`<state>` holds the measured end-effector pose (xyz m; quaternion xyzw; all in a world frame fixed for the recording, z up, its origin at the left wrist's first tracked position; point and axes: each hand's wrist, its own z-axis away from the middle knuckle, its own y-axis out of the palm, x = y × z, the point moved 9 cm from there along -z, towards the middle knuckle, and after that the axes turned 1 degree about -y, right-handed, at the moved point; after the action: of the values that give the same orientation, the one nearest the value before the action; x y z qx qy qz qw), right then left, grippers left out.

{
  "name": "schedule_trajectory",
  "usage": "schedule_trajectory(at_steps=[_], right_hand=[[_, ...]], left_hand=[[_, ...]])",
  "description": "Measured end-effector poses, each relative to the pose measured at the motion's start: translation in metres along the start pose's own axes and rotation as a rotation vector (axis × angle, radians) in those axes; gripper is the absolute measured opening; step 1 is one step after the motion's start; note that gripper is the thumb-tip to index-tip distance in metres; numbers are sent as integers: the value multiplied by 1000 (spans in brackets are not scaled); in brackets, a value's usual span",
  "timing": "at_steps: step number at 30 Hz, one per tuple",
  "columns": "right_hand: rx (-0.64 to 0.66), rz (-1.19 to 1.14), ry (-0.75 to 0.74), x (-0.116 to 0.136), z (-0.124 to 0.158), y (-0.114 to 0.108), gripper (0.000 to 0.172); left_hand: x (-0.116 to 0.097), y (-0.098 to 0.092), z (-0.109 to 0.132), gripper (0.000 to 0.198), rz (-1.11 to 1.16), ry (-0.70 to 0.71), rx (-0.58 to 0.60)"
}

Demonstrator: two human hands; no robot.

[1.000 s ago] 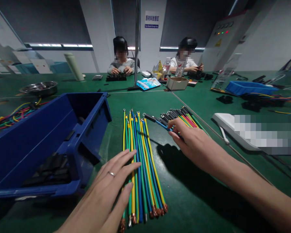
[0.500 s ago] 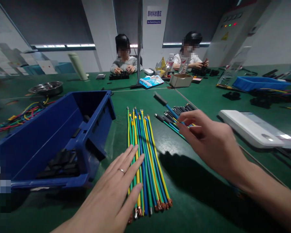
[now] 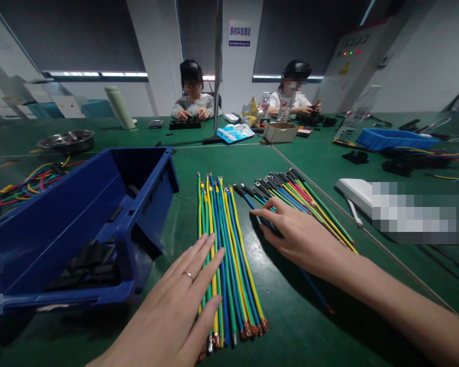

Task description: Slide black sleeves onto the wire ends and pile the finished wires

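My left hand lies spread over the lower left part of a row of cut wires, coloured green, blue and yellow-green, with bare copper at their near ends. To the right, my right hand is over a second group of wires whose far ends carry black sleeves. Its fingers are bent at a blue wire at this group's left edge; whether they still grip it is hidden. A blue bin with black sleeves inside stands left of my left hand.
A metal bowl and tangled wires lie at the left. Behind are a small box, a metal pole and two people seated across the table. A white device and a blue tray are at the right.
My right hand has lowered with the blue sleeved wire, which now lies down at the left edge of the sleeved group. The view has shifted slightly; my left hand stays on the row.
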<state>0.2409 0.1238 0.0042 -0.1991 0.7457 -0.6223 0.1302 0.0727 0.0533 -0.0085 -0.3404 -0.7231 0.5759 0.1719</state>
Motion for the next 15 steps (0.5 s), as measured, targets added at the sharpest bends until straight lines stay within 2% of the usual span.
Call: schedule_trajectory(at_steps=[6, 11, 15], right_hand=[[42, 88, -1, -3, 3, -1, 42], [46, 168, 39, -19, 4, 2, 46], [46, 189, 105, -28, 4, 3, 44]], left_hand=[[9, 0, 6, 60, -90, -123, -62], [10, 11, 8, 62, -155, -83, -27], [8, 8, 7, 63, -156, -76, -8]])
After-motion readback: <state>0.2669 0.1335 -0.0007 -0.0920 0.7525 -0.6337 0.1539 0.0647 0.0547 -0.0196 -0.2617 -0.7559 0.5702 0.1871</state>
